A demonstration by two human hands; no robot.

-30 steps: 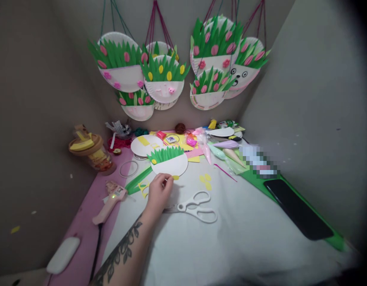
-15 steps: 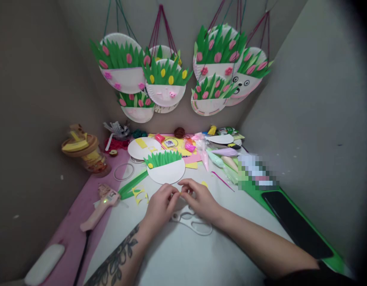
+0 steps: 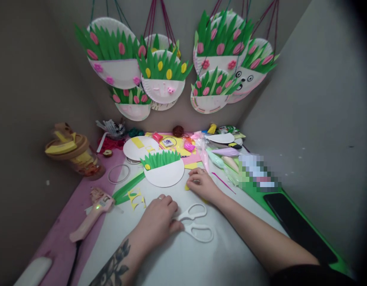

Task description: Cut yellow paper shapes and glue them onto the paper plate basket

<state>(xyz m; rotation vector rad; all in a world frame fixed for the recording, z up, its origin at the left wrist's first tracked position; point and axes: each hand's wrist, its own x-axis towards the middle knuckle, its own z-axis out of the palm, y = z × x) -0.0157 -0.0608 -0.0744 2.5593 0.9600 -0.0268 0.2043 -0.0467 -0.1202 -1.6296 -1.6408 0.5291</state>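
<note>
My left hand (image 3: 158, 217) lies knuckles up on the white table cover, its fingers curled over the blade end of the white scissors (image 3: 198, 224). The blades are hidden under it. My right hand (image 3: 203, 184) rests further back, and its fingertips pinch a small yellow paper piece (image 3: 187, 187) against the cover. Just behind both hands lies a white paper plate (image 3: 165, 174) with a green paper grass fringe (image 3: 161, 158) and one yellow bud on its left end.
A pink glue gun (image 3: 91, 214) with a lit lamp lies left, beside yellow paper scraps (image 3: 136, 199) and a green strip. A black phone (image 3: 296, 224) lies right. Piping bags, plates and craft bits crowd the back. Decorated plates (image 3: 162, 75) hang on the wall.
The hands, which met over the yellow piece, have parted. My left hand dropped onto the scissors, and my right hand carried the yellow piece toward the plate. One second ago only the left hand showed.
</note>
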